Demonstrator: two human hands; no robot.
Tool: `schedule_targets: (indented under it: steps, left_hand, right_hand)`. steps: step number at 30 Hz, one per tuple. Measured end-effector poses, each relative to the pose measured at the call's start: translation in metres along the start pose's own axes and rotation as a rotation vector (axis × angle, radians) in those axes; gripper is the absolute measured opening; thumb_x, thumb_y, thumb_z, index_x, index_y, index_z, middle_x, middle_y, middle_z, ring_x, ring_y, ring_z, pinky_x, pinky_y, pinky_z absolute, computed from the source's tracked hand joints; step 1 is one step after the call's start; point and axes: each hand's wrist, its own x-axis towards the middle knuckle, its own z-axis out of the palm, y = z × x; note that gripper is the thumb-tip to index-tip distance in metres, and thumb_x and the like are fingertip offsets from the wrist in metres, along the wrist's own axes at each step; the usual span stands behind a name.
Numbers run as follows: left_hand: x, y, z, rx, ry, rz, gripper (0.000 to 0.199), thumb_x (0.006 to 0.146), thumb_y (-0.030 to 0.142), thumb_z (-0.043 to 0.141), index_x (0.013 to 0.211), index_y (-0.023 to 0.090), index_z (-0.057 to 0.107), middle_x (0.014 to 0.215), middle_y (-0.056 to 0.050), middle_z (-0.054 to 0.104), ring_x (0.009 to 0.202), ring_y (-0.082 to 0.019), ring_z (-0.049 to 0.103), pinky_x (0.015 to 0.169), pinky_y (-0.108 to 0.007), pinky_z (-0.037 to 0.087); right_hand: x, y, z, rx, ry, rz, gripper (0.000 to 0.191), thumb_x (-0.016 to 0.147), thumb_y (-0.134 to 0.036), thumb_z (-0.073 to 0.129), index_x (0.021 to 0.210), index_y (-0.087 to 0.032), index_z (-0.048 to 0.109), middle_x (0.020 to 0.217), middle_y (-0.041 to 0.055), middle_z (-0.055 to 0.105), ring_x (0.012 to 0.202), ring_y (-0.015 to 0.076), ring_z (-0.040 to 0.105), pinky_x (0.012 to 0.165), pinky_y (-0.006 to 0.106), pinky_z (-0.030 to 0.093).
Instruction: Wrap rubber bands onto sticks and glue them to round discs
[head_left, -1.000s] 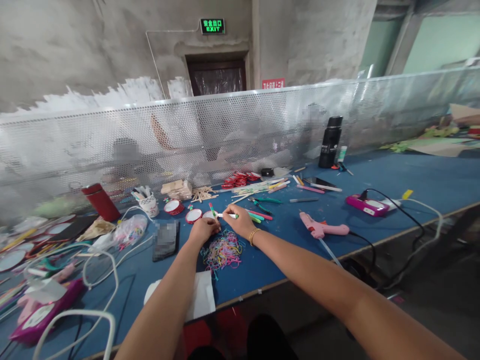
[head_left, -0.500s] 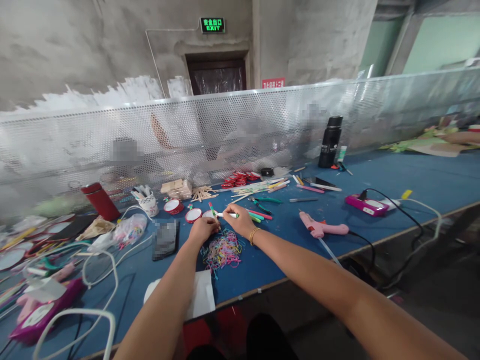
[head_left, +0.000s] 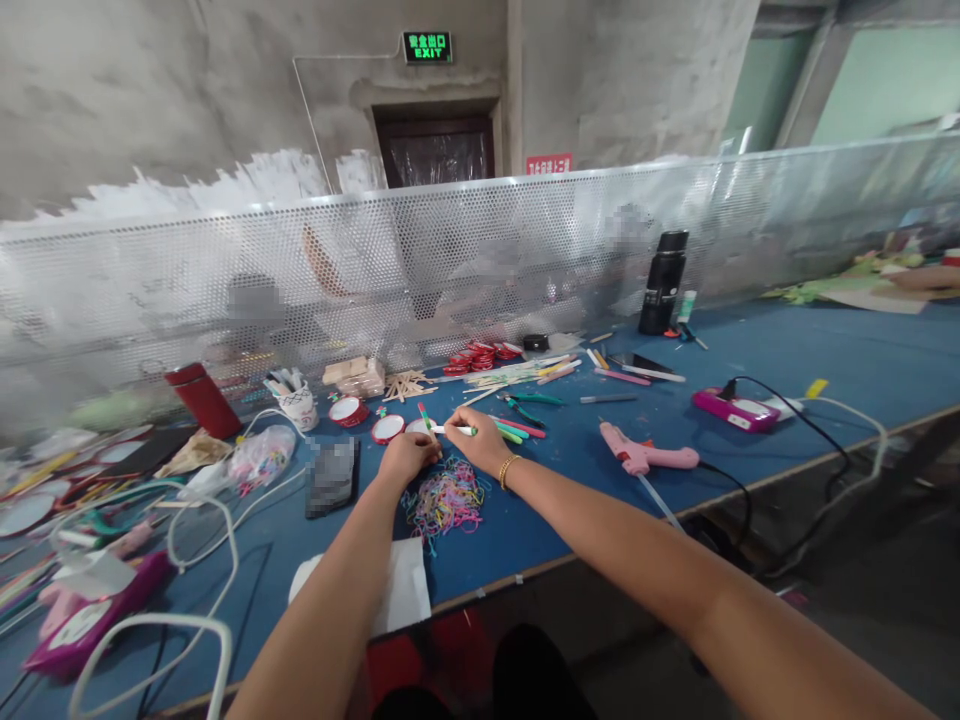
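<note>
Head view: the left hand [head_left: 409, 457] pinches a red-and-green-marked stick [head_left: 424, 415], which points toward 11 o'clock. The right hand [head_left: 478, 437] grips a white pen [head_left: 452, 430], its end pointing to 9 o'clock at the stick; whether they touch, I cannot tell. From the hands, a heap of coloured bands [head_left: 448, 503] lies just beside them at 6 o'clock, a phone [head_left: 332, 480] near 8, red discs [head_left: 480, 357] at 1, a black bottle [head_left: 663, 285] at 2 and a glue gun [head_left: 645, 456] at 3.
</note>
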Motion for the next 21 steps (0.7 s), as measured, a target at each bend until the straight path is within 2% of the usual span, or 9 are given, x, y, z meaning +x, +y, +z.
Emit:
schedule_targets:
  steps: [7,21]
  left_hand:
    - [0.0036,-0.0041,0.0006,0.041,0.006,-0.003,0.025,0.070,0.041,0.061,0.069,0.017,0.069,0.064,-0.003,0.067,0.054,-0.011,0.055,0.051,-0.021,0.039]
    - [0.0036,-0.0020,0.0010,-0.007,0.009,-0.036,0.021,0.069,0.037,0.063,0.067,0.017,0.069,0.065,-0.004,0.068,0.055,-0.012,0.058,0.052,-0.021,0.042]
  right_hand:
    - [0.0008,0.0020,-0.0003,-0.029,0.019,0.005,0.013,0.078,-0.026,0.049,0.068,-0.021,0.054,0.071,-0.0009,0.060,0.072,0.0150,0.054,0.069,0.025,0.041]
    - [0.0006,0.0008,-0.0006,-0.033,0.032,0.014,0.012,0.078,-0.026,0.050,0.068,-0.021,0.054,0.071,-0.0008,0.060,0.073,0.0151,0.054,0.069,0.025,0.041]
